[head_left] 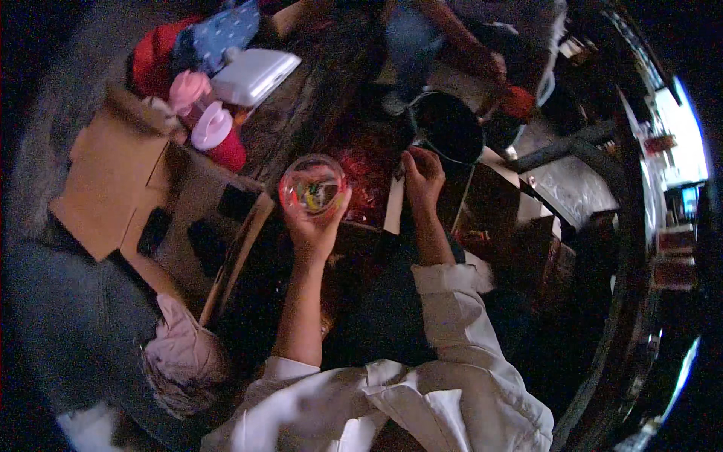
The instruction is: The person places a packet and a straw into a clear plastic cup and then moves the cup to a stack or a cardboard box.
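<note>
My left hand [310, 224] holds up a clear round glass bowl [312, 184] with small coloured bits inside it. My right hand [422, 177] rests a little to the right, fingers curled on the edge of a white card or sheet [395, 207] beside a dark red patterned surface [365, 169]. A black round pot [446, 126] stands just beyond my right hand. Both my sleeves are white and rolled up.
An open cardboard box [113, 177] sits at the left, with pink-lidded bottles [207, 124] and a white case [254, 74] behind it. Another person [467, 38] sits across at the top. A crumpled pink cloth [184, 350] lies at lower left.
</note>
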`<state>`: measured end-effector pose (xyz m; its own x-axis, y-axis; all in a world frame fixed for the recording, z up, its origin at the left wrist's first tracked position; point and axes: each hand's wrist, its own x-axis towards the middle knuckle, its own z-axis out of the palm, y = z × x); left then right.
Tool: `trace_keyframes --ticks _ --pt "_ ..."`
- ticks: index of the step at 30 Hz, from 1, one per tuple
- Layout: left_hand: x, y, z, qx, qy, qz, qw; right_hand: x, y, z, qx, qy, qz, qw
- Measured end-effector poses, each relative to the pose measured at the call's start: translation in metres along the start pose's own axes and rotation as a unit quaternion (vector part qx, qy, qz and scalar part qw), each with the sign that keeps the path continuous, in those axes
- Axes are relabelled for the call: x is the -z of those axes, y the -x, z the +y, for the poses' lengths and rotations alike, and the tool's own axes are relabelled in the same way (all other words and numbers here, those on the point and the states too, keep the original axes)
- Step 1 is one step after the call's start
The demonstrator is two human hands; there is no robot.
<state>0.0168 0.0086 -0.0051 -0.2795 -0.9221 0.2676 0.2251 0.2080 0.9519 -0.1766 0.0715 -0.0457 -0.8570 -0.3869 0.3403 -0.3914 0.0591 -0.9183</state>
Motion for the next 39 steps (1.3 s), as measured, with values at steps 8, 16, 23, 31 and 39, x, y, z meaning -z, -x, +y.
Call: trace_keyframes --ticks 8,16,23,31,39 --pt "-0.007 -0.004 0.001 -0.039 -0.013 -0.035 0.999 0.195 0.045 0.015 -0.177 -0.232 0.211 0.933" --pt "-0.066 -0.004 0.039 -0.222 -0.119 -0.132 0.959 0.274 0.086 0.035 -0.248 -0.288 0.287 0.879" --pt "-0.308 -0.005 0.225 -0.381 -0.02 -0.319 0.867 0.272 0.103 0.035 -0.283 -0.31 0.232 0.878" --pt "-0.549 0.027 0.391 -0.674 -0.033 -0.323 0.663 0.271 0.106 0.015 -0.289 -0.32 0.168 0.887" --pt "-0.639 0.092 0.456 -0.834 -0.027 -0.146 0.531 0.277 0.113 0.01 -0.291 -0.319 0.132 0.892"
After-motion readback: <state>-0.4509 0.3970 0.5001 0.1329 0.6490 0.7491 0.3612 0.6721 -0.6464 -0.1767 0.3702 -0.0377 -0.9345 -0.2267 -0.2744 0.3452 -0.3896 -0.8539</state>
